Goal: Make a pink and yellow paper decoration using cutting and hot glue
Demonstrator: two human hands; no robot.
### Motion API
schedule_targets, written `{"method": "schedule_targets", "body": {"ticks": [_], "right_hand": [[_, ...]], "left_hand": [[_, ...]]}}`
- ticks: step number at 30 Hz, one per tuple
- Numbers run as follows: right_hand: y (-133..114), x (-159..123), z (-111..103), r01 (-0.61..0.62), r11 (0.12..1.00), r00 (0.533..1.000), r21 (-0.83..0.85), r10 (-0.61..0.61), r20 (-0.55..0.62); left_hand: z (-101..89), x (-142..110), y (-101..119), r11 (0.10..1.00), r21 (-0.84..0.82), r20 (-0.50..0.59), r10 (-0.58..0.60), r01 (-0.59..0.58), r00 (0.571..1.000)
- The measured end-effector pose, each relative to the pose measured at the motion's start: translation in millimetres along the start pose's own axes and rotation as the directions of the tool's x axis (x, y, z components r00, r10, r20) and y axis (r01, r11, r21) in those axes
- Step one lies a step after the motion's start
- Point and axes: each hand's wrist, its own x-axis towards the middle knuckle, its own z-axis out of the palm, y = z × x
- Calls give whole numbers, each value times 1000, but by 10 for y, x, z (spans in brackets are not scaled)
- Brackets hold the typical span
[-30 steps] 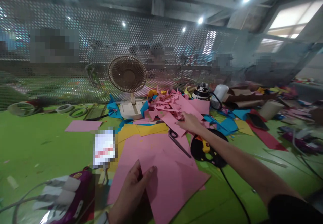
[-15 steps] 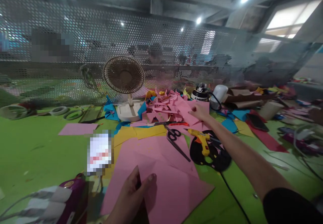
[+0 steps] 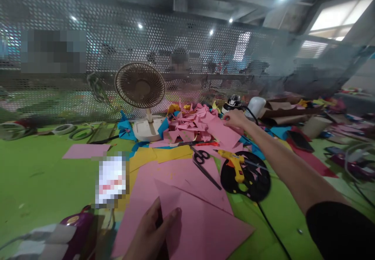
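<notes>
My left hand, low in the head view, is closed on the edge of a large pink paper sheet, thumb on top. More pink paper lies beneath that sheet. Reaching forward, my right hand has its fingertips pinched at the upper edge of a smaller pink paper piece. That piece leans against a heap of pink paper scraps. Black-handled scissors rest on the pink paper between the hands. A yellow glue gun lies on a black round plate, below my right forearm.
A small fan stands behind, before a perforated metal screen. Yellow paper strips lie mid-table. At left are a purple device, partly cut off, and tape rolls. A phone lies on red paper at right.
My right hand has risen slightly at the scrap heap, and the pink piece beside it sits at a different angle. My left hand stays on the sheet, which has shifted slightly right.
</notes>
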Motion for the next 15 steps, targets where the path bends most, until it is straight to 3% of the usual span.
{"method": "schedule_targets", "body": {"ticks": [2,6,15], "right_hand": [[-76,-60,32,45,999,999,-1,-45,-14],[-215,-159,110,103,994,994,44,-101,-30],[-299,-548,165,-151,988,977,40,155,-147]], "left_hand": [[-38,9,9,1000,15,-40,9,-9,999],[-128,35,0,995,103,36,-23,19,999],[-158,44,-46,988,154,50,-13,5,999]]}}
